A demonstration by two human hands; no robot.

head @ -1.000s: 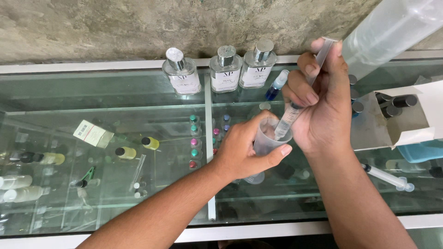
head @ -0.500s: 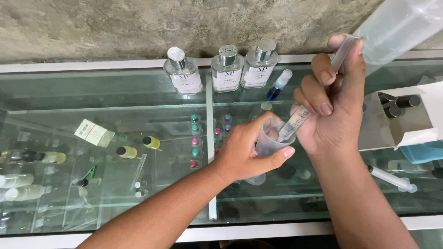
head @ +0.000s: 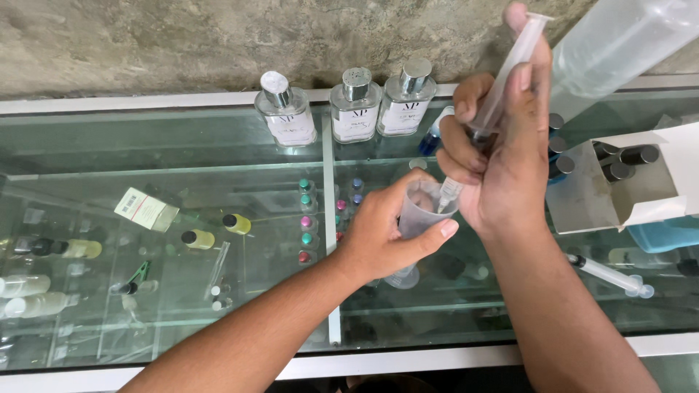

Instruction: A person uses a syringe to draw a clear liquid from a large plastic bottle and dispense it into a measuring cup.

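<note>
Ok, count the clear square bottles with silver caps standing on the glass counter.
3, in a row by the wall: left bottle, middle bottle, right bottle. The right hand could hide others.

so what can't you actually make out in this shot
Head view only:
- Liquid level in the small clear cup: hidden by the left hand wrapped around it.
- Syringe barrel contents: covered by the right hand.
- Large clear bottle: cut off by the top and right edges.
- Dark-capped vials in the open white box: too small to tell apart.
</note>
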